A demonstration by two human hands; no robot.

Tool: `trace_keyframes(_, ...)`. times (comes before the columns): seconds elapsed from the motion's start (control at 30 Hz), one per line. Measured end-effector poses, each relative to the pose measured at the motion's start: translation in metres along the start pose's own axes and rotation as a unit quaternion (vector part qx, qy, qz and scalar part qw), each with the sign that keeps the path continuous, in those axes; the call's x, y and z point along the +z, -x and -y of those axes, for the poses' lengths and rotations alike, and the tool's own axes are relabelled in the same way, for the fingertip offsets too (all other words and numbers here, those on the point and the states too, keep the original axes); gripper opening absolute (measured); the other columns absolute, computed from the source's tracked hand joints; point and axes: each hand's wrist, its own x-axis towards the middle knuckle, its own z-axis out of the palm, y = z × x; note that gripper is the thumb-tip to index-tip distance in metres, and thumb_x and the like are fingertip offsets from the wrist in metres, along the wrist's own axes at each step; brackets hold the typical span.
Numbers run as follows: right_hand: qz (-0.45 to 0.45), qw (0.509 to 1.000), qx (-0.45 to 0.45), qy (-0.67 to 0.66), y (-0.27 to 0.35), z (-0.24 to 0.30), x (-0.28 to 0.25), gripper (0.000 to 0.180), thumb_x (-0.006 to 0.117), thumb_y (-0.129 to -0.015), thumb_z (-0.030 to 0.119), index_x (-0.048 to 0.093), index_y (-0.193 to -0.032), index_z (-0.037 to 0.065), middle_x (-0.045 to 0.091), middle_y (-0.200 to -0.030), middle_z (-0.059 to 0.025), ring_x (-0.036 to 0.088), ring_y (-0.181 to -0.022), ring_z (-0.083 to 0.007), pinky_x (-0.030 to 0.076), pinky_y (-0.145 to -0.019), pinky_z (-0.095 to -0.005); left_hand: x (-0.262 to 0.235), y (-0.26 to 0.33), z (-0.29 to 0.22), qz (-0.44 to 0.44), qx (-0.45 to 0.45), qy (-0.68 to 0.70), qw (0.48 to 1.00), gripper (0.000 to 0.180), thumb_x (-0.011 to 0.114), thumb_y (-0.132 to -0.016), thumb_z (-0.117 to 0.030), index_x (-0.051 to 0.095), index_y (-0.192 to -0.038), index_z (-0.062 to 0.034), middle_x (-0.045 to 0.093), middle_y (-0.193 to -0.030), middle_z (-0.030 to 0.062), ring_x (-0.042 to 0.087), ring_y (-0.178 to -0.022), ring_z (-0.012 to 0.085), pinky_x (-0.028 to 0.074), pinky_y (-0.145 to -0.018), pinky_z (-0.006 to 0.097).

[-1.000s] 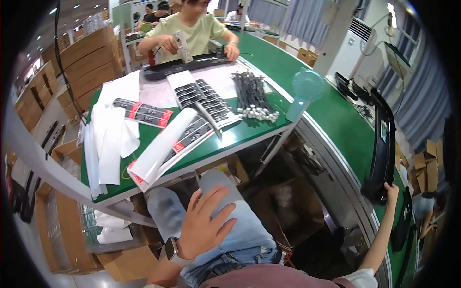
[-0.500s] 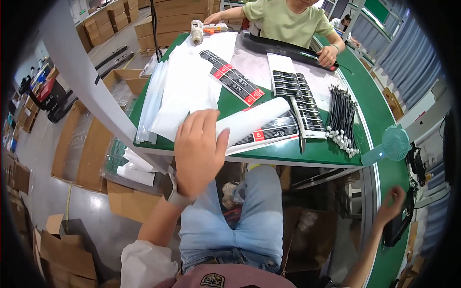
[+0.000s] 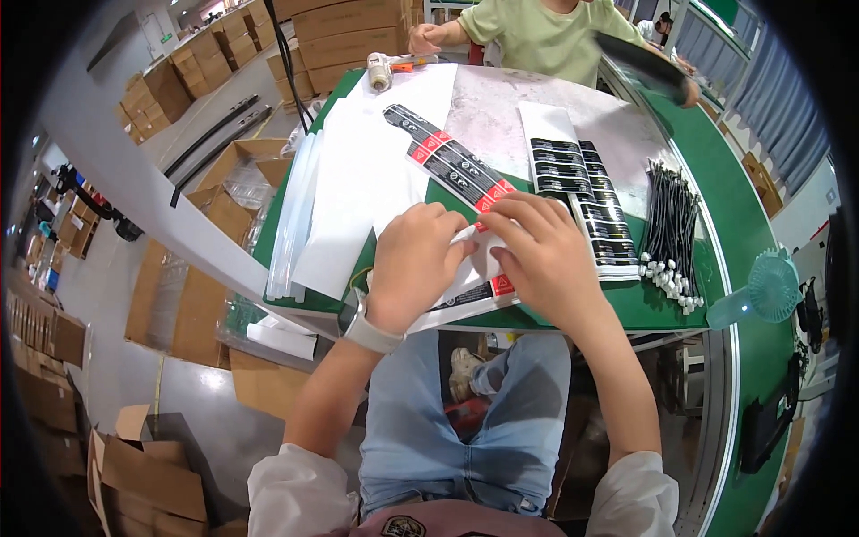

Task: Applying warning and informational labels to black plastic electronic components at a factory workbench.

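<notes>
At the near edge of the green table point(image 3: 689, 268), both my hands are closed on a curled white sheet point(image 3: 483, 265). My left hand point(image 3: 416, 264) pinches its left side, thumb toward the middle. Across from it, my right hand point(image 3: 546, 259) bends its fingers over the sheet's upper right part. Under them lies a black label sheet with red warning blocks point(image 3: 461, 297), mostly covered. Just beyond my fingers, another black-and-red label strip point(image 3: 452, 170) slants across white paper point(image 3: 349, 170). My hands hide how the curled sheet meets these labels.
Right of my hands lie small black label strips point(image 3: 608, 210), a bundle of black cables with white connectors point(image 3: 673, 224) and a teal fan point(image 3: 771, 285). Translucent tubes point(image 3: 300, 215) line the left edge. A glue gun point(image 3: 380, 73) lies far left. A person opposite moves a blurred black part point(image 3: 640, 64).
My right hand has come from the far right onto the curled sheet. My left hand has shifted right and now pinches it. The person opposite has lifted the long black part off the table.
</notes>
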Motion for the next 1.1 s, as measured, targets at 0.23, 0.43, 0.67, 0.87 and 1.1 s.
trace_keyframes(0.23,-0.027,0.998,0.046,-0.037,0.008,0.006,0.001,0.016,0.073,-0.071,0.004,0.067,-0.085,0.007,0.065,-0.085,-0.0040,0.062,-0.080,-0.0227,0.046,-0.073,-0.0364,-0.016,0.007,-0.025,-0.019,0.074,-0.056,0.995,0.011,0.072,-0.082,-0.011,0.069,-0.091,-0.0055,0.059,-0.078,0.0079,0.059,-0.068,0.0277,0.047,-0.064,0.038)
trace_keyframes(0.43,-0.036,0.960,0.172,-0.216,0.012,0.019,-0.015,0.009,0.073,-0.075,0.003,0.072,-0.084,0.002,0.068,-0.076,-0.0081,0.064,-0.069,-0.0228,0.049,-0.068,-0.0319,-0.026,0.010,-0.032,-0.048,0.179,-0.070,0.980,0.015,0.073,-0.077,-0.007,0.067,-0.089,-0.0035,0.056,-0.077,0.0052,0.056,-0.070,0.0248,0.046,-0.066,0.037)
trace_keyframes(0.67,0.051,0.776,0.387,-0.495,0.007,0.019,-0.030,0.016,0.067,-0.078,0.001,0.074,-0.090,-0.007,0.072,-0.084,-0.0103,0.066,-0.076,-0.0124,0.050,-0.071,-0.0245,-0.036,0.014,-0.048,-0.088,0.223,-0.091,0.967,0.017,0.062,-0.071,-0.005,0.061,-0.087,0.0017,0.050,-0.080,0.0076,0.056,-0.076,0.0221,0.047,-0.072,0.037)
trace_keyframes(0.87,0.034,0.643,0.445,-0.622,0.008,0.023,-0.026,0.013,0.068,-0.077,0.002,0.074,-0.087,-0.005,0.072,-0.084,-0.0102,0.065,-0.078,-0.0129,0.050,-0.075,-0.0256,-0.043,0.021,-0.049,-0.092,0.239,-0.095,0.962,0.020,0.062,-0.068,-0.003,0.061,-0.088,0.0025,0.054,-0.083,0.0077,0.057,-0.077,0.0227,0.048,-0.074,0.037)
trace_keyframes(1.1,0.041,0.639,0.442,-0.629,0.015,0.024,-0.020,0.012,0.065,-0.082,0.005,0.074,-0.086,-0.003,0.071,-0.083,-0.0073,0.062,-0.079,-0.0113,0.047,-0.078,-0.0259,-0.044,0.033,-0.045,-0.111,0.296,-0.126,0.940,0.025,0.065,-0.072,-0.007,0.066,-0.096,0.0019,0.058,-0.088,0.0077,0.059,-0.085,0.0228,0.049,-0.076,0.038)
